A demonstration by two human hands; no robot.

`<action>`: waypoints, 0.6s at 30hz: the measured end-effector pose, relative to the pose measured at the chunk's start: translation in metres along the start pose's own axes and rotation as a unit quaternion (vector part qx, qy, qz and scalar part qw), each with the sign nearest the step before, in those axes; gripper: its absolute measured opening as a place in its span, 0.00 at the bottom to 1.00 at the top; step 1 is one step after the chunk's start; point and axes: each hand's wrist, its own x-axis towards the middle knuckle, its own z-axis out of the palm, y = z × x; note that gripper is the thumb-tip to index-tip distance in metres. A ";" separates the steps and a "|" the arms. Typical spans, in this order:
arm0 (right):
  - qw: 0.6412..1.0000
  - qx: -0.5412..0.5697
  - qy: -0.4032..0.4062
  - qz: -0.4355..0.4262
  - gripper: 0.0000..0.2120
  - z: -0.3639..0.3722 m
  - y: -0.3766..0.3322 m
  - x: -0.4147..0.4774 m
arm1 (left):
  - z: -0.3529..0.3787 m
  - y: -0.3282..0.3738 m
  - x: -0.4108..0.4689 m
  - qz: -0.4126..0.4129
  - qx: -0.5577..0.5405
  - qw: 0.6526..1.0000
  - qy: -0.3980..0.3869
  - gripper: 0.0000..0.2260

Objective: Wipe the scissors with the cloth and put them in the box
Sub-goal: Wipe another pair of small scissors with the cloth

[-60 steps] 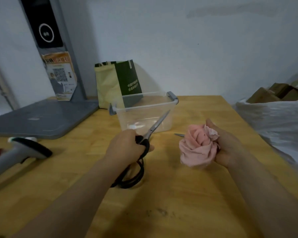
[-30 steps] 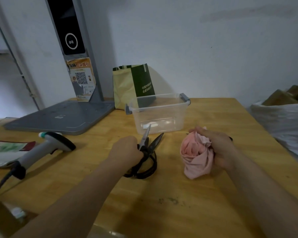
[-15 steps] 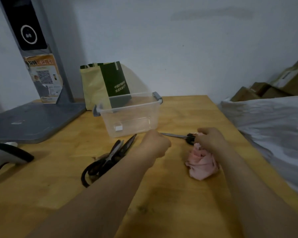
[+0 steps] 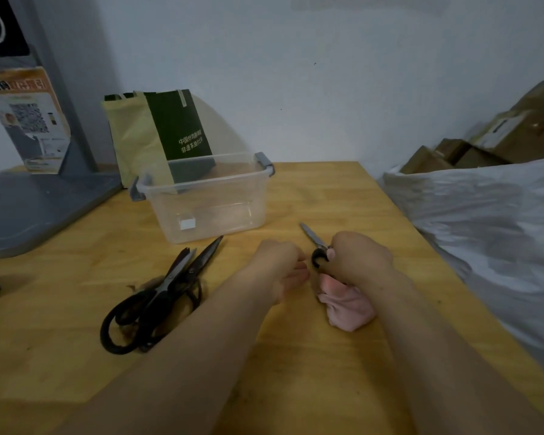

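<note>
— Scissors point(image 4: 315, 241), the small pair, are sitting in the right hand point(image 4: 360, 257), blade tip pointing up and away toward the box point(image 4: 206, 200). See how that hand is gripping two things at once?

— I'm seeing it. The fingers are closing round the black handle, and the pink cloth point(image 4: 347, 304) is bunching out beneath the same fist, resting on the tabletop point(image 4: 311, 387). Probably keeping both together so the wipe can begin without a second reach.

— And the left hand point(image 4: 280, 265)?

— It's hovering just beside the handle, fingers loosely curled, holding nothing as far as I can tell. I'm guessing it's coming in to take the scissors, or to steady them, so the right hand can be freeing the cloth for rubbing along the blade.

— What about the big black pair point(image 4: 157, 296) lying to the left?

— Those are lying flat on the tabletop, blades slightly parted and pointing toward the box, well apart from both hands. Whether they're already wiped, I can't say. Nothing is showing inside the box either, apart from a small white label on its front wall.

— So the box is waiting.

— It's standing open near the wall, with a green and yellow paper bag point(image 4: 157, 136) behind it. Being just beyond the hands, it's making for a short drop once the wiping is done. I'd be minding that bare blade tip, though, since the left hand is working so near it.
</note>
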 end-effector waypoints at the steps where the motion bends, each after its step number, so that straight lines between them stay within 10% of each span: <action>1: 1.000 -0.004 -0.007 -0.005 0.17 -0.001 -0.001 -0.002 | -0.002 -0.001 0.000 0.000 -0.005 1.000 -0.002 0.05; 11: 0.987 0.078 0.135 0.038 0.16 -0.013 -0.003 -0.011 | -0.013 0.000 -0.005 0.009 -0.019 1.000 -0.007 0.15; 14: 0.933 0.277 0.226 0.037 0.19 -0.016 0.006 -0.007 | -0.019 -0.002 -0.005 0.016 -0.031 0.999 -0.021 0.23; 18: 0.822 0.555 0.130 0.004 0.13 -0.010 -0.005 -0.008 | -0.023 -0.002 -0.005 0.049 -0.112 0.990 -0.064 0.25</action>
